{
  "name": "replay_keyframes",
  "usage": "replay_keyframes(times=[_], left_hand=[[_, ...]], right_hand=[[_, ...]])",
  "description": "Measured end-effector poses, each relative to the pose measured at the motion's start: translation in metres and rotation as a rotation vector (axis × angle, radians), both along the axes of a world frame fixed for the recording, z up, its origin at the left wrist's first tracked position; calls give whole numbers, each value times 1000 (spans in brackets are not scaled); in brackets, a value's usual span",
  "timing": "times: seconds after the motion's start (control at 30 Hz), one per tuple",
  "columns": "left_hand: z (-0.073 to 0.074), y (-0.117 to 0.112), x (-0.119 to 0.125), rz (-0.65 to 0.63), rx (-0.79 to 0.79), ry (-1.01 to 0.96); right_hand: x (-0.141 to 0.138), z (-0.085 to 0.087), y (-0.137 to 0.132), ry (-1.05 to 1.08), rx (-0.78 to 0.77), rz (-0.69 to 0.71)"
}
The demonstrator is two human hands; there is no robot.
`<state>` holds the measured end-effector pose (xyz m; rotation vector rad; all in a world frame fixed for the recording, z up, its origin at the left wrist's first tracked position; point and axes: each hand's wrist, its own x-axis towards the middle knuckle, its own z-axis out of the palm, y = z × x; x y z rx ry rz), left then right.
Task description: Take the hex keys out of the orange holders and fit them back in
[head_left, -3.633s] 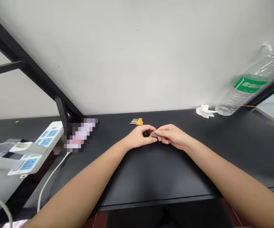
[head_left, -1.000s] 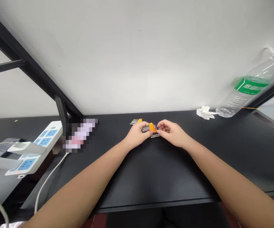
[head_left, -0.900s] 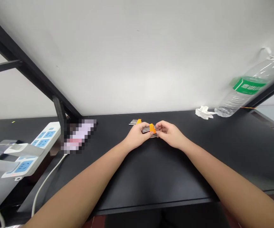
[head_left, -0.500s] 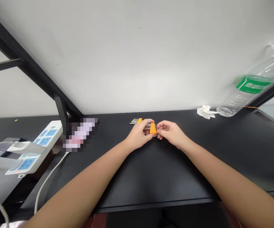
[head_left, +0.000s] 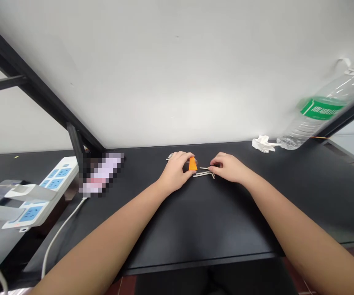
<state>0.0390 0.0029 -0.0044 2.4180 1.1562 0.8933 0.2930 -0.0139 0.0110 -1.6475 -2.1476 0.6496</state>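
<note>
we see the left hand (head_left: 177, 172) with its fingers clamped on an orange holder (head_left: 192, 164), just above the black desk (head_left: 210, 221); the fingers cover much of it, so we cannot count the keys inside. the right hand (head_left: 230, 167) has thumb and forefinger pinched on the end of a thin key (head_left: 204, 168), though its grip is partly hidden. just below, between the hands, loose bent keys (head_left: 203, 174) lie on the desk. behind the left hand we make out only the tips of more metal keys (head_left: 169, 157); the rest is covered. a blurred-out patch (head_left: 103, 176) hides some object at the left, and a cable (head_left: 62, 231) runs from it out of sight. the desk backs onto a pale wall (head_left: 177, 82), with a crumpled tissue (head_left: 263, 144) near a clear bottle (head_left: 322, 108), whose cap the right edge cuts off. a black frame (head_left: 41, 90) slants above a power strip (head_left: 46, 192).
</note>
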Motion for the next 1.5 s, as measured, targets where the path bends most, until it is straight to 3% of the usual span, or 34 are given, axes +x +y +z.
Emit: replay_keyframes(times=[0.17, 0.33, 0.43, 0.57, 0.7, 0.93, 1.2, 1.4, 1.5], left_hand=[[-1, 1, 0, 5, 24, -9], [-3, 1, 0, 14, 74, 6], [-2, -2, 3, 5, 103, -5], [-2, -7, 7, -39, 163, -12], [-1, -9, 8, -46, 187, -12], [0, -9, 8, -19, 163, -16], [1, -8, 7, 4, 175, 39], [0, -4, 4, 71, 133, 103], [0, -4, 3, 79, 110, 112]], right_hand=[[-8, -3, -10, -55, 37, 184], [-15, 0, -16, -12, 81, 172], [-23, 2, -18, 192, 79, 60], [-36, -2, -17, 587, -54, -17], [-45, -9, -15, 745, -64, -26], [-51, -4, -19, 568, 155, 6], [-48, -12, -14, 555, 92, -147], [-19, -4, -1, 211, 45, -211], [-6, -2, 2, -14, 17, -128]])
